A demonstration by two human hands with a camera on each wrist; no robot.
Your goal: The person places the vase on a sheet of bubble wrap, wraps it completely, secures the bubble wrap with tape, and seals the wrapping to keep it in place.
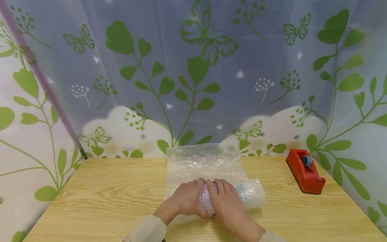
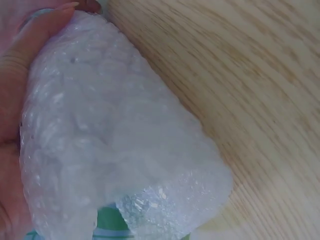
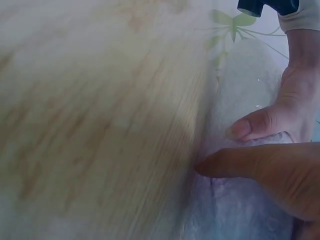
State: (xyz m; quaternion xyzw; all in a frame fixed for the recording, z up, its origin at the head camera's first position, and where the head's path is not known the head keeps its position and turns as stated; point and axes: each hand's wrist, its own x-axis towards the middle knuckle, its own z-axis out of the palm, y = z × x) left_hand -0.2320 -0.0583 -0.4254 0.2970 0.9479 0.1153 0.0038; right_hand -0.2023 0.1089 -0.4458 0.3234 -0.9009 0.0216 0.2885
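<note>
A bubble-wrap roll (image 1: 255,193) lies crosswise on the table, with an item inside that looks pinkish between the hands and bluish toward the right; its kind is hidden. The unrolled bubble-wrap sheet (image 1: 202,164) spreads out behind it. My left hand (image 1: 188,199) grips the roll's left part, thumb on the near side. Close beside it, my right hand (image 1: 227,205) holds the middle, fingers over the top. In the left wrist view the wrapped roll (image 2: 110,110) widens to a loose, open end. Both thumbs press on the roll (image 3: 250,70) in the right wrist view.
A red tape dispenser (image 1: 306,173) with a small tape roll stands at the table's right side. The wooden table (image 1: 115,191) meets a patterned curtain (image 1: 145,87) at the back, with more curtain on both sides. A pinkish pole (image 1: 51,84) slants down at the left rear corner.
</note>
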